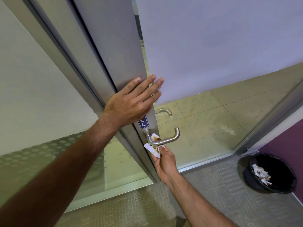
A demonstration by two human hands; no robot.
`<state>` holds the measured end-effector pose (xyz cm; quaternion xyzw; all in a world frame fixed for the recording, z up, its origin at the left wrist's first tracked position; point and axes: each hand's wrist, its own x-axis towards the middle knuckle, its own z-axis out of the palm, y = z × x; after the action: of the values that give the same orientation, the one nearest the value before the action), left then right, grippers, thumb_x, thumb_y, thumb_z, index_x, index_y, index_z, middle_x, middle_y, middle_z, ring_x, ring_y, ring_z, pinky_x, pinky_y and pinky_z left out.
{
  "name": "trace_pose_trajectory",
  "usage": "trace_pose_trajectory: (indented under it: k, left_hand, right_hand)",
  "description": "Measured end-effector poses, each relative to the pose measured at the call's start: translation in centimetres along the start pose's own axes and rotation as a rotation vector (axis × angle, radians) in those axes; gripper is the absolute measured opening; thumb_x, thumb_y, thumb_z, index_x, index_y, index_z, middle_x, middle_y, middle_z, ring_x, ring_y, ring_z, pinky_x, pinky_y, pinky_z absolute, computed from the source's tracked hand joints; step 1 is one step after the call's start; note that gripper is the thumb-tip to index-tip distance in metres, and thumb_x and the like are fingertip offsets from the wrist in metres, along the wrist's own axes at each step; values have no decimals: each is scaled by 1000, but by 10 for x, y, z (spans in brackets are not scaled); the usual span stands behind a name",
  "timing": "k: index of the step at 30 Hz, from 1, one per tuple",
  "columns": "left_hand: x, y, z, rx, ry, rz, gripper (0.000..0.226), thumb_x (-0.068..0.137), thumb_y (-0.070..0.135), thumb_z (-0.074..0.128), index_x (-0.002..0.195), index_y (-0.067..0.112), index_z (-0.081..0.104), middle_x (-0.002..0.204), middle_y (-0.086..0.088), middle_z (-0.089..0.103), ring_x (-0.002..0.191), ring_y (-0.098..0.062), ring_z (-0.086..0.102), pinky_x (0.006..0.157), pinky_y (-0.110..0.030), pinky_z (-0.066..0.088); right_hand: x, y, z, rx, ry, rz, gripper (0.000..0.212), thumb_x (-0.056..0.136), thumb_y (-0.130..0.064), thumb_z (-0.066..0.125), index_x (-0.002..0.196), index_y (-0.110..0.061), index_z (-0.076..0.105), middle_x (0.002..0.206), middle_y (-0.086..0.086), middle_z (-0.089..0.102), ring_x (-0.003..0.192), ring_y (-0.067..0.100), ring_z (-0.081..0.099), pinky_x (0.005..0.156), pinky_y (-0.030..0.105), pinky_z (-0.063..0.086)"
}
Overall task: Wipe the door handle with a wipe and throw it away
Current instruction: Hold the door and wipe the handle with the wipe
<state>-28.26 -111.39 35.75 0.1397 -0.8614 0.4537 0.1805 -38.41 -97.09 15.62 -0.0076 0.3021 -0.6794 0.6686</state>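
Note:
A brushed steel lever door handle (170,139) sticks out from the edge of a grey-framed glass door (114,51). My right hand (165,163) is just below the handle and pinches a white wipe (153,149) with brown stains, which is pressed against the handle's underside and folds up behind it. My left hand (132,102) lies flat with spread fingers on the door edge above the handle, covering part of a blue sign (142,123).
A black bin (255,182) lined with a black bag and holding crumpled used wipes stands on the carpet at the right, by a purple wall. A second handle (164,111) shows on the door's far side. Tiled floor lies beyond the glass.

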Motion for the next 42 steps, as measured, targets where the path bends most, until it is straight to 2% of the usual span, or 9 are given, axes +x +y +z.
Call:
trace_pose_trajectory:
  k: [7,11,15,26,28,31,34,38,42]
  left_hand:
    - [0,-1,0,15,0,3,40,111,28,48,147,14,57,169,-11,35,155,-31,36,123,-47,26]
    - [0,-1,-2,11,-13,4,40,111,28,49,147,13,56,170,-11,33,156,-32,34,123,-47,27]
    - [1,0,-3,13,-6,12,39,110,29,52,146,13,58,169,-11,36,155,-32,37,123,-47,26]
    - [2,-1,-4,3,5,7,35,109,27,54,140,15,64,167,-10,39,153,-30,41,124,-45,26]
    - [2,-1,-3,-1,7,4,34,109,25,53,140,15,64,167,-11,39,153,-30,41,123,-45,26]
    - [2,-2,-2,5,6,-3,35,110,26,51,141,15,63,168,-11,37,154,-30,39,123,-46,26]
    - [1,-2,-2,-3,-2,-2,36,110,26,50,142,15,61,169,-11,35,154,-30,38,123,-46,26]
    - [1,0,-2,-10,-4,-9,35,110,26,50,141,15,62,169,-11,36,154,-30,38,123,-46,26]
    - [3,-1,-5,-9,-4,-6,34,110,24,47,140,15,61,168,-11,37,154,-30,39,123,-46,26]
  right_hand:
    - [-2,14,24,385,23,80,39,107,-6,30,138,0,52,132,17,66,128,38,58,116,42,38]
    - [-3,8,22,612,-15,215,42,106,-4,29,143,2,47,146,24,51,138,37,45,74,33,63]
    - [5,6,14,540,71,215,39,105,-1,33,141,8,46,137,30,57,131,39,54,106,38,49]
    - [3,-86,-46,231,228,-44,37,98,7,45,134,4,54,108,22,76,94,24,76,87,31,59]
    - [0,-106,-50,-24,231,-191,32,99,-1,51,128,-5,65,111,12,77,100,18,74,90,30,59]
    - [2,-125,-36,-1013,196,-574,30,97,-17,61,108,-41,75,102,-21,77,97,-4,69,84,15,55]
    - [16,-140,-12,-1586,-116,-738,36,98,-11,56,125,-31,69,107,-18,76,88,0,67,73,5,48]
    - [34,-150,1,-1928,-250,-591,23,98,-13,55,98,-20,77,66,2,63,58,15,42,56,27,39]
    - [41,-160,9,-2005,-286,-466,23,95,-5,54,93,-12,76,74,6,72,68,25,59,61,33,45]
